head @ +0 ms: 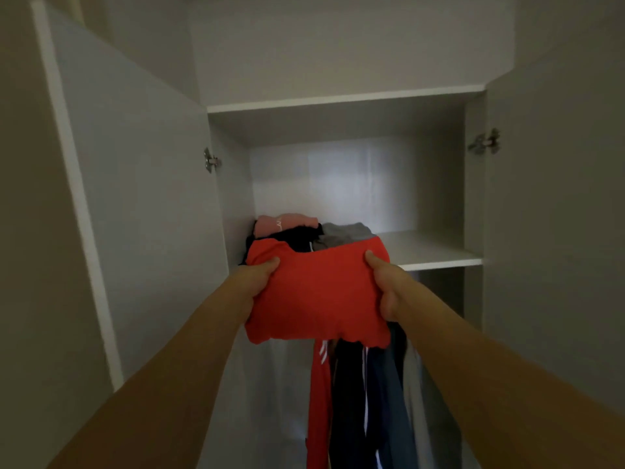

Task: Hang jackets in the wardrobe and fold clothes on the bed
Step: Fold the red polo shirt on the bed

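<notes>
Forearms reach up and forward from the bottom corners, both bare. Left hand [262, 275] grips the left edge of a folded red garment [314, 296], thumb on top and fingers curled under the cloth. Right hand [384, 286] grips the right edge the same way, thumb lying along the top, fingers hidden beneath. Between the hands the red garment is held flat and roughly level, its near edge hanging free in the air and its far edge reaching the front of the shelf [429, 252]. Below it, jackets [368, 401] hang in the lower part of the wardrobe: a red one with white stripes, then dark navy, blue and grey ones close together to its right. Just behind the red garment, on the left end of the shelf, sits a pile of folded clothes: a black piece [301, 236], a grey piece [341, 233] beside it, and a pink piece [287, 222] on top at the back. The right half of the shelf is bare white board. Both wardrobe doors stand open, the left door [135, 204] angled toward the camera, with a metal hinge [211, 160] on the left side and another [484, 142] on the right. A second board [338, 99] closes the compartment from above.
</notes>
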{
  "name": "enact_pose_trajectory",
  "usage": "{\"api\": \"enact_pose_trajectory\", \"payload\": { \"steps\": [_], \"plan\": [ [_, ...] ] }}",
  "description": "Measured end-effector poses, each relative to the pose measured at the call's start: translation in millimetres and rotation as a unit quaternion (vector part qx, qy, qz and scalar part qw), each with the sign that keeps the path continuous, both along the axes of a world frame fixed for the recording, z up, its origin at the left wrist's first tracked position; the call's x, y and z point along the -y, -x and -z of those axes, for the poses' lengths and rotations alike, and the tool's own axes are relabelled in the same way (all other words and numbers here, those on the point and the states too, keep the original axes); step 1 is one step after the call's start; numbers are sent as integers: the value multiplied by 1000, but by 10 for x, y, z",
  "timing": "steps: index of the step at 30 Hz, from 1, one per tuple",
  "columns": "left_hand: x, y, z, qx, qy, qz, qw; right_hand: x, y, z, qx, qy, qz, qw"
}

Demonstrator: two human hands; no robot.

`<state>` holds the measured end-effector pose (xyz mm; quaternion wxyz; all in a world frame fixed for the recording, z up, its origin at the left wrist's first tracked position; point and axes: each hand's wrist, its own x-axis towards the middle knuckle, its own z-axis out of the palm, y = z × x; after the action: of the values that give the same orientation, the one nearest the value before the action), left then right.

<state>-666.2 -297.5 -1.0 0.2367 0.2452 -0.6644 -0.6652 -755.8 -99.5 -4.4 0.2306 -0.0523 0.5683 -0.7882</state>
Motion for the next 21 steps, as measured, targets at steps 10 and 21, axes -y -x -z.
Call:
{"api": "enact_pose_trajectory", "payload": {
  "steps": [10,21],
  "plan": [
    [1207,2336,-199,6,19,26,999,1160,2203,-179,-37,-15,55,998],
    [1861,4163,-765,5,48,-26,999,1757,4182,-796,-79,-40,-3,996]
  ]
}}
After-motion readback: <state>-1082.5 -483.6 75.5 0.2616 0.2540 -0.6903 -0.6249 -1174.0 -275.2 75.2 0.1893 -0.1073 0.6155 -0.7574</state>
